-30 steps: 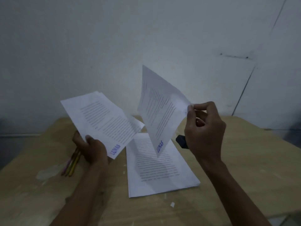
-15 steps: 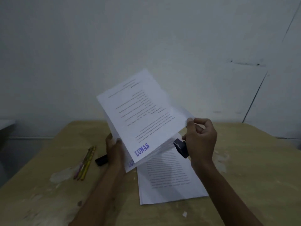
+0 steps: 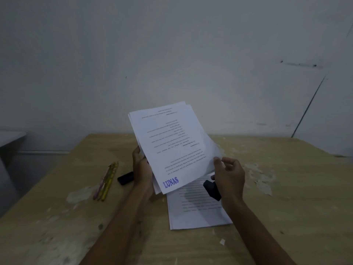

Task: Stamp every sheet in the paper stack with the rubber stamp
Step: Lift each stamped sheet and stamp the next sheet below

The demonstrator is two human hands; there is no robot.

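Note:
My left hand (image 3: 142, 169) grips a bundle of printed sheets (image 3: 172, 146), raised and tilted above the table. The top sheet bears a blue "LUNAS" stamp near its lower corner. My right hand (image 3: 230, 180) holds the black rubber stamp (image 3: 212, 189) in its curled lower fingers. Its thumb touches the right edge of the raised bundle, and the index finger is lifted away. The paper stack (image 3: 196, 211) lies flat on the wooden table (image 3: 286, 197), partly hidden under the bundle and my right hand.
Left of my left arm, several pencils (image 3: 106, 180) and a small black object (image 3: 125, 177) lie on the table. A torn paper scrap (image 3: 222, 241) sits near the front. A white wall rises right behind the table's far edge.
My right hand carried a stamped sheet leftward onto the bundle in my left hand. Its pinch on the sheet has loosened. The bundle has moved toward the middle.

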